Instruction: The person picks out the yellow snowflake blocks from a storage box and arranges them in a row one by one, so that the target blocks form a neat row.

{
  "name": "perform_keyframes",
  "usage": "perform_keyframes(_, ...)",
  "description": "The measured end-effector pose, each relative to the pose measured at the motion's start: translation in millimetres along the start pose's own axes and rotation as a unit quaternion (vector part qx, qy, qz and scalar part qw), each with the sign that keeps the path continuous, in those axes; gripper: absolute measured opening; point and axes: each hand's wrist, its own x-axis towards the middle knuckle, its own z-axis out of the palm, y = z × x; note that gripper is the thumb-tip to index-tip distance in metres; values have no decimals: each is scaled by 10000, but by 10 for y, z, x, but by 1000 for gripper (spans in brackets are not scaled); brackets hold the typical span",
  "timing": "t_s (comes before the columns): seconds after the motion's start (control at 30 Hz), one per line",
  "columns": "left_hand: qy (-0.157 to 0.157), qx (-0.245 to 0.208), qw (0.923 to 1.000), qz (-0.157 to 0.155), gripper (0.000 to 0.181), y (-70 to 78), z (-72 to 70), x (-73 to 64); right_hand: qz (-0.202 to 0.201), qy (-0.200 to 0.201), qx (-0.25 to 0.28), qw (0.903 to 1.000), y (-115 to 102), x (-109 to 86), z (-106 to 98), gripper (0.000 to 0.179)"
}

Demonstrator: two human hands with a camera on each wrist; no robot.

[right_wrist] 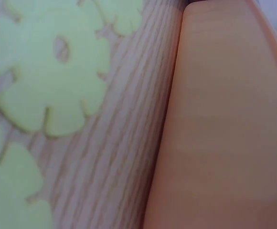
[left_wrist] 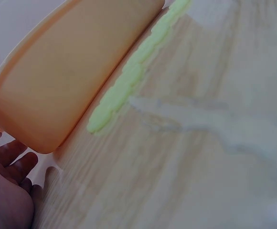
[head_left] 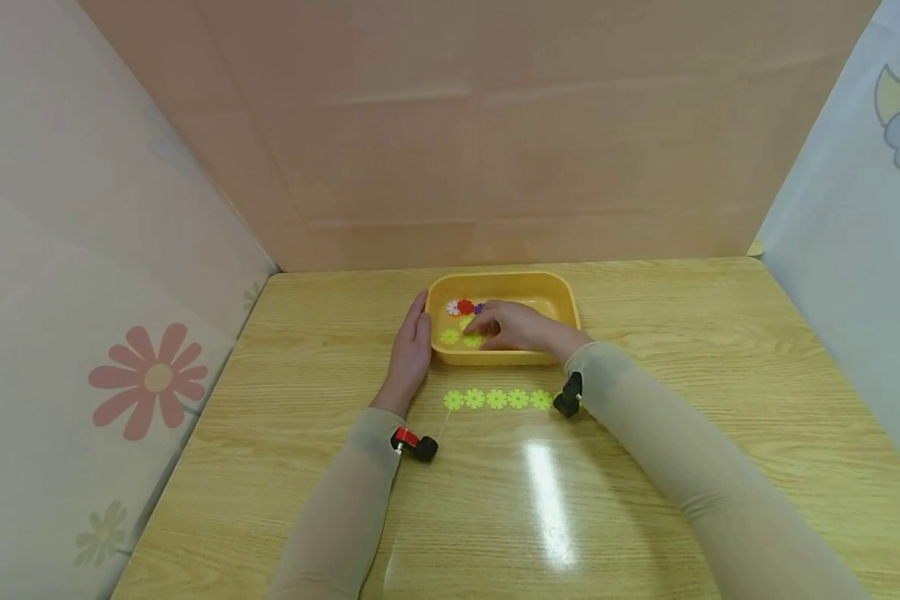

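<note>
A yellow plastic tray (head_left: 506, 358) holds several flat snowflake discs, among them yellow discs (head_left: 449, 337), a red disc (head_left: 466, 307), a white disc (head_left: 453, 308) and a purple one. My left hand (head_left: 411, 354) rests along the tray's left end, fingers extended beside the wall; the left wrist view shows its fingers at the tray's lower corner. Inside the tray is my right hand (head_left: 516, 325), its bent thumb and index finger apart over the yellow discs. In front of the tray, yellow snowflake discs (head_left: 497, 399) lie in a row, with the right wrist covering the row's right end.
The wood-grain table (head_left: 307, 467) reflects a bright streak of light. A plain pinkish-brown panel (head_left: 495, 150) stands behind the tray. Printed white panels rise at the left (head_left: 60, 275) and right (head_left: 862, 275) edges. A small camera is strapped to each sleeve.
</note>
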Motion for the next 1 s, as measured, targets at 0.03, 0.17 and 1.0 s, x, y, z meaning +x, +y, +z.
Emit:
perform_keyframes(0.03,-2,5,10000,-6,59,2,1,0,30,17,25,10000,0,0,2,35)
perform_keyframes(0.17,16,30,10000,11,59,9,2,0,192,82,143,9997,-6,-1,9,33)
perform_keyframes(1.0,-11,-37,10000,-31,58,7,-8,-9,345,76,342,9988,-5,11,4,24)
